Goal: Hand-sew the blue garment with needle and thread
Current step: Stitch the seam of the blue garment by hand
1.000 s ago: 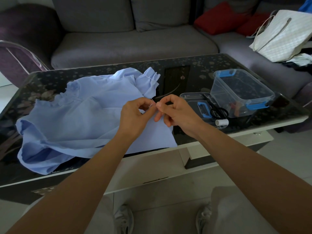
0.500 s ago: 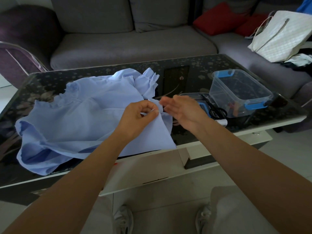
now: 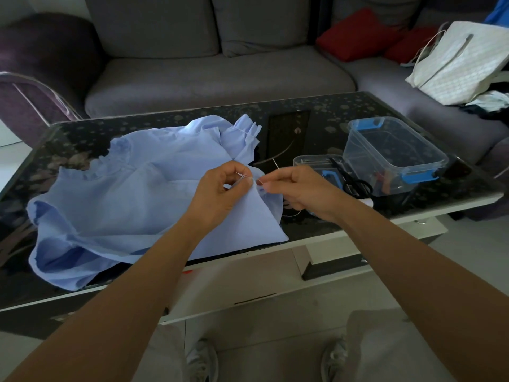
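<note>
Hands: two, raised over the near part of the table, fingertips just apart.
Left hand [image 3: 220,194]: fingers curled; thumb and forefinger pinch a raised fold of the garment.
Right hand [image 3: 303,191]: thumb and forefinger pinch the thread; the other fingers are curled under.
Garment [image 3: 124,205]: one, pale blue, lying crumpled on the left half of the table, with a gathered cuff at the far side and a near corner by the front edge.
Thread [image 3: 254,179]: one pale strand, running from the left pinch to the right fingertips.
Sliver [image 3: 276,164]: one, thin and pale, standing up just behind the right forefinger; needle or thread, cannot tell.
Table [image 3: 303,125]: one, with a black patterned glass top and a white frame.
Box [image 3: 394,150]: one, clear with blue clips, open, on the right of the table; contents dim through the wall, cannot tell.
Lid [image 3: 311,161]: one, clear, flat just left of the box, partly behind the right hand; it holds the scissors.
Scissors [image 3: 356,184]: one pair, black handles, beside the box's near wall.
Spool [image 3: 367,201]: one, white, on its side at the lid's near edge.
Sofa [image 3: 220,78]: one, grey, behind the table.
Cushions [image 3: 358,34]: two, red, on the sofa's right part.
Bag [image 3: 462,59]: one, white, on the sofa at far right.
Shoes [image 3: 202,359]: two, pale, on the floor below the table.
</note>
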